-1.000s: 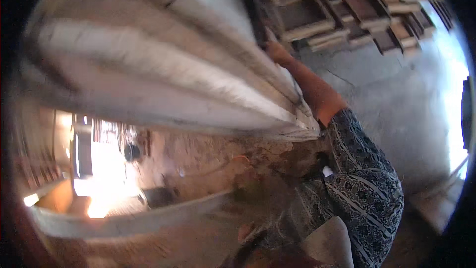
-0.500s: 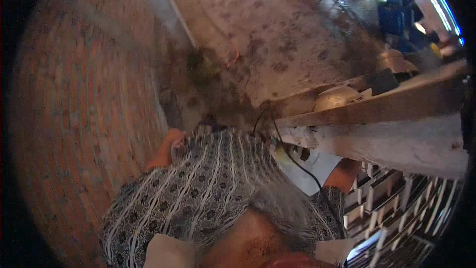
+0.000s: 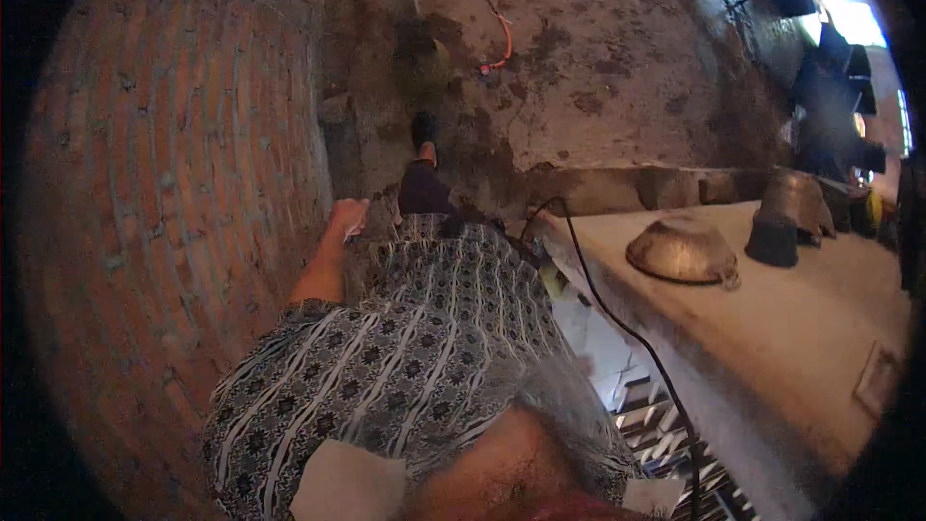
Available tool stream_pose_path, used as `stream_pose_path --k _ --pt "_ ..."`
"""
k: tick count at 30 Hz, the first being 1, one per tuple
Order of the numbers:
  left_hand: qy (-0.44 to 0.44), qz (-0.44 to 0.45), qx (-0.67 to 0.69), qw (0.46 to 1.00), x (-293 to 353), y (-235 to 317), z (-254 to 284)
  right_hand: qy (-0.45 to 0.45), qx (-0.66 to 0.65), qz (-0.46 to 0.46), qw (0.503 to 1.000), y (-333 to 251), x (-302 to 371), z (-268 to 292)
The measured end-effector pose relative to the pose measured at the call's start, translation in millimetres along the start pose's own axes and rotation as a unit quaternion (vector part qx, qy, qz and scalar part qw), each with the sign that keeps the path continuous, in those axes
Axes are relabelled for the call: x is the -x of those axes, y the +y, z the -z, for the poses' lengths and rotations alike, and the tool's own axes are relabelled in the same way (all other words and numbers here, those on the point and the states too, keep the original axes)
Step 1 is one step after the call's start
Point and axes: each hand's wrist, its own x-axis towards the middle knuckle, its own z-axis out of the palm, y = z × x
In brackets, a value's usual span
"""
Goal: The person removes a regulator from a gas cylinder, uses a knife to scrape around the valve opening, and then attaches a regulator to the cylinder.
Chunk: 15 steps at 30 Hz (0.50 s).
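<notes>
My left hand [image 3: 353, 218] is out at my left side, near the brick wall and apart from it. Its fingers are curled closed, with a small pale patch beneath them; what they hold, if anything, I cannot make out. My right hand does not show; the patterned shirt [image 3: 415, 328] covers that side. A white surface [image 3: 600, 352] with some yellow shows beside my right hip. Below the shirt's hem, one dark trouser leg [image 3: 422, 188] and a dark shoe [image 3: 422, 127] step forward on the floor.
A brick wall [image 3: 193, 193] runs close along my left. At right, a ledge [image 3: 772, 347] carries an upturned metal bowl [image 3: 683, 249], a dark cup-like vessel [image 3: 774, 239] and a metal pot [image 3: 796, 201]. A black cable [image 3: 617, 318] hangs beside me. An orange hose [image 3: 505, 39] lies on the stained floor.
My view has shifted, so the ledge top and bowl show more fully. My left arm reaches further from the shirt. The right forearm seen earlier is now out of sight, and a leg has come forward.
</notes>
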Motion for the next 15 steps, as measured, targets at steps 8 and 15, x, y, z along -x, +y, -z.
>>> stream_pose_path --k 8,15 --pt "0.078 -0.098 -0.019 0.992 -39.7 56.8 57.1 -0.116 0.194 0.563 0.795 -59.5 40.5 -47.9" --pt "0.133 -0.129 -0.037 0.982 -81.8 133.7 62.1 -0.301 0.170 0.196 0.918 -280.8 -197.2 -157.9"
